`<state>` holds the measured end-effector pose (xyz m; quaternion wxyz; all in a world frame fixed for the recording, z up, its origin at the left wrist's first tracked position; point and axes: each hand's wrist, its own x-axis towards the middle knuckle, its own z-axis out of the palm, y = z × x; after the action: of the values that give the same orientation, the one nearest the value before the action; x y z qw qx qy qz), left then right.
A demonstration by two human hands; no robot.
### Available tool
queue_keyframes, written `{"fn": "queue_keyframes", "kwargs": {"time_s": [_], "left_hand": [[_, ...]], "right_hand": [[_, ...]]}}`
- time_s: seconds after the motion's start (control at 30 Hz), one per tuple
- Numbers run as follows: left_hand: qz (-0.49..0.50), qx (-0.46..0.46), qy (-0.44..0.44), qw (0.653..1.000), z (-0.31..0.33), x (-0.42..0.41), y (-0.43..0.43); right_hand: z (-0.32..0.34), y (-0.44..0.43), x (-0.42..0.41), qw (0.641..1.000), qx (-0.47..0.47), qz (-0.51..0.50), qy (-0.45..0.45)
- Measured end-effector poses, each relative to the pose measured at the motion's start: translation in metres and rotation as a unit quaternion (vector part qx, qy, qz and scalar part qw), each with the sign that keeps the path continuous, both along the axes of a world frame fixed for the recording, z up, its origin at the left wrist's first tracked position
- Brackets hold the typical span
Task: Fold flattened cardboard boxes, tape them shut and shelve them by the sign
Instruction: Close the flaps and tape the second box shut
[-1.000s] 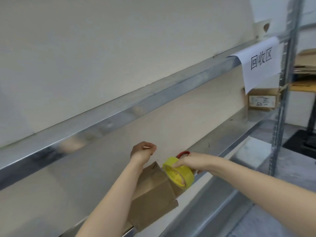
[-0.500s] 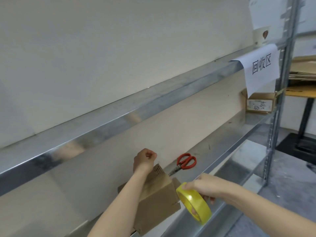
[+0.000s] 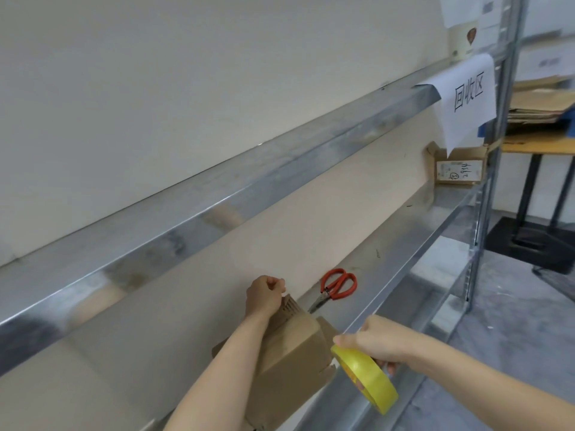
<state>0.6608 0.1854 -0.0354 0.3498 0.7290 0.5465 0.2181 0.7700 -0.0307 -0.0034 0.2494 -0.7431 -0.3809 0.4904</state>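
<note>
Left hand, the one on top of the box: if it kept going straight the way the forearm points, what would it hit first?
Probably the pale back wall behind the shelf; the left hand points up and away, passing left of the red scissors. Depth is unclear.

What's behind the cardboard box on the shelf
Just past the cardboard box, red-handled scissors lie on the metal shelf, blades toward the box. The blade tips disappear behind its top edge, and the left hand covers its far corner.

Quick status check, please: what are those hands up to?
Left hand pinning cardboard box on shelf. Right hand gripping yellow tape roll. Scissors beyond, clear.
</note>
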Motion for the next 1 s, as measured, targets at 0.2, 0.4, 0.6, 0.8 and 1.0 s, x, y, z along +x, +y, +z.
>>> {"fn": "queue_keyframes", "kwargs": {"time_s": [0.2, 0.4, 0.6, 0.8, 1.0], "left_hand": [[-0.002, -0.013, 0.022, 1.000, -0.007, 0.000, 0.007], [0.005, -0.033, 0.011, 0.999, -0.006, -0.001, 0.005], [-0.018, -0.013, 0.066, 0.998, -0.013, -0.003, 0.002], [-0.024, -0.051, 0.068, 0.996, -0.013, -0.004, 0.005], [-0.048, -0.065, 0.095, 0.992, -0.011, -0.002, 0.000]], "right_hand": [[-0.007, 0.003, -0.002, 1.000, -0.003, -0.005, 0.029], [-0.009, 0.005, -0.007, 0.999, -0.013, -0.001, 0.035], [-0.021, 0.005, -0.009, 0.999, -0.027, -0.015, 0.036], [-0.025, 0.005, -0.009, 0.999, -0.032, -0.022, 0.036], [-0.026, 0.003, -0.008, 0.997, -0.035, -0.033, 0.055]]}}
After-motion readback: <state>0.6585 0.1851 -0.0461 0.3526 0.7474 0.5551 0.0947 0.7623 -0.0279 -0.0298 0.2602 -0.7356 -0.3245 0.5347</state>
